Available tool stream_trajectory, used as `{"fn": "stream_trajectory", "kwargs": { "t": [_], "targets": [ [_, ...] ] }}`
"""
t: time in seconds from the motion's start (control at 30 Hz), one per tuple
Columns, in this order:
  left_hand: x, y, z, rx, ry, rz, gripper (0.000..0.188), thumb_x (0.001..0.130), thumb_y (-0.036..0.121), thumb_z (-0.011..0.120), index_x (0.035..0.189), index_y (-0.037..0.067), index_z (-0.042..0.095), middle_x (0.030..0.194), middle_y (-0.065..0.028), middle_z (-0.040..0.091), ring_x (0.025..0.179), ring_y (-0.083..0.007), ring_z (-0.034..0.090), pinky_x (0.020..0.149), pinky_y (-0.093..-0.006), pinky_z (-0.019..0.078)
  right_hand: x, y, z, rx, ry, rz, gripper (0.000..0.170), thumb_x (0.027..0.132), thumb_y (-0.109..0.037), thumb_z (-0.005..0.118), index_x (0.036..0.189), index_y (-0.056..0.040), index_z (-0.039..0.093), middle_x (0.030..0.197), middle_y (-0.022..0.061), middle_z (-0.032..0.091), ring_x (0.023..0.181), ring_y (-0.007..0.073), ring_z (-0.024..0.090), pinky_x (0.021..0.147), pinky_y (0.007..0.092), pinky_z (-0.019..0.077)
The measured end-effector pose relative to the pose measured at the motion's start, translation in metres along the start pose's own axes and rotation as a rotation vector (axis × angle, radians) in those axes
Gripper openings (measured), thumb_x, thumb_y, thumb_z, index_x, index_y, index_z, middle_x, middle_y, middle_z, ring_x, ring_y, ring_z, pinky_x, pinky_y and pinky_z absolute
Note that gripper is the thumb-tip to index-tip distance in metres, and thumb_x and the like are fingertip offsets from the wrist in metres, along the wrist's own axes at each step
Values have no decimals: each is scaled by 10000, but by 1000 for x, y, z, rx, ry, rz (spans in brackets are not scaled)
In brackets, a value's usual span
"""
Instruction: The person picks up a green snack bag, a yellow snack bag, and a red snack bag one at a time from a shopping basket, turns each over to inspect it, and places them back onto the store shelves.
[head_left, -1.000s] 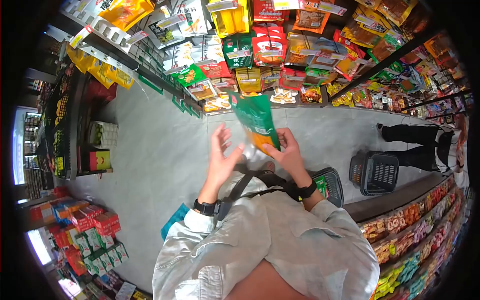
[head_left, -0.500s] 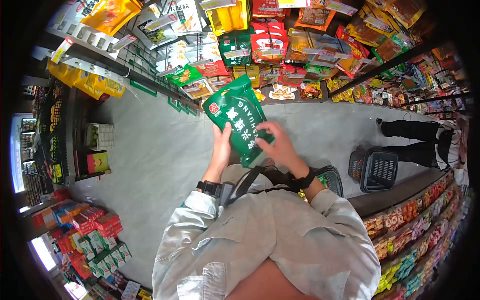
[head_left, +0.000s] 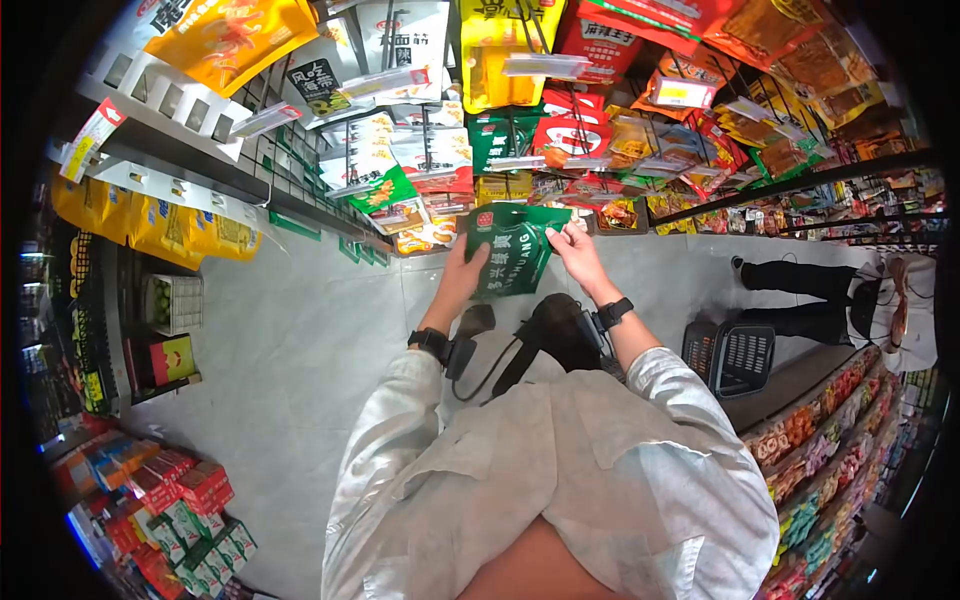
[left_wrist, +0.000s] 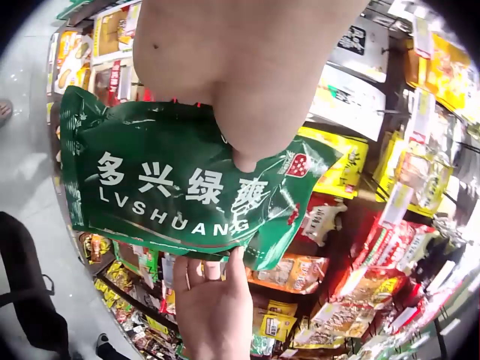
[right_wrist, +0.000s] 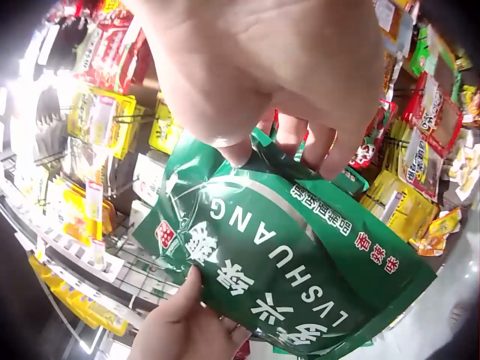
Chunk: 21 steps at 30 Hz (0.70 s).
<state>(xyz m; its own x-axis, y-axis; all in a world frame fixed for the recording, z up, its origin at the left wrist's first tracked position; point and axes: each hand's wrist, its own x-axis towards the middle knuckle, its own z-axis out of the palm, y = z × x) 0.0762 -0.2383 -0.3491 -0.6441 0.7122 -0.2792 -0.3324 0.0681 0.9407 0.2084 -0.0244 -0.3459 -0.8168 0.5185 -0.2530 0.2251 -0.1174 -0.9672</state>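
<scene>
A green snack bag (head_left: 512, 252) with white lettering is held up by both hands in front of the shelves. My left hand (head_left: 462, 278) grips its left edge, thumb on the printed face, fingers behind. My right hand (head_left: 583, 262) pinches the upper right edge. In the left wrist view the bag (left_wrist: 165, 187) has the left thumb pressed on it from above and the right hand (left_wrist: 217, 307) at its lower edge. The right wrist view shows the bag (right_wrist: 277, 255) tilted, the left hand (right_wrist: 184, 326) holding its lower left edge.
Racks of hanging snack bags (head_left: 505, 60) stand ahead. A person in dark trousers (head_left: 800, 320) is at the right beside a dark basket (head_left: 745, 358). Stacked boxes (head_left: 205, 487) are at lower left, a crate (head_left: 178, 303) at left, and packed shelves (head_left: 830, 425) at lower right.
The bag has turned and moved up toward the racks. My right hand has shifted from the bag's face to its upper right edge. The racks now appear nearer.
</scene>
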Motion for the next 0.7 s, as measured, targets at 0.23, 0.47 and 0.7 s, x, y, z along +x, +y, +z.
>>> {"fn": "stream_trajectory", "kwargs": {
  "t": [0.23,0.47,0.7],
  "targets": [
    [47,-53,-17,124,185,-207,497,1048,392,462,1300,-32,518,1205,-179,633,1134,-284,596,978,-372,443,55,61,4,-50,36,223,236,1008,-256,624,827,-106,592,697,-97,434,635,31,347,551,245,302],
    [113,-93,-22,228,224,-307,612,1051,481,362,1274,-50,570,1259,-274,616,1173,-400,582,999,-427,421,116,72,-12,-299,44,225,247,1011,-285,594,1082,-57,659,848,-6,649,780,113,586,708,297,452],
    [160,-67,-9,343,239,-391,597,1051,476,348,1269,-30,579,1228,-277,619,1175,-420,568,985,-446,418,147,39,-28,-256,90,277,375,950,-349,650,1040,15,641,887,115,683,816,227,640,758,349,484]
  ]
}}
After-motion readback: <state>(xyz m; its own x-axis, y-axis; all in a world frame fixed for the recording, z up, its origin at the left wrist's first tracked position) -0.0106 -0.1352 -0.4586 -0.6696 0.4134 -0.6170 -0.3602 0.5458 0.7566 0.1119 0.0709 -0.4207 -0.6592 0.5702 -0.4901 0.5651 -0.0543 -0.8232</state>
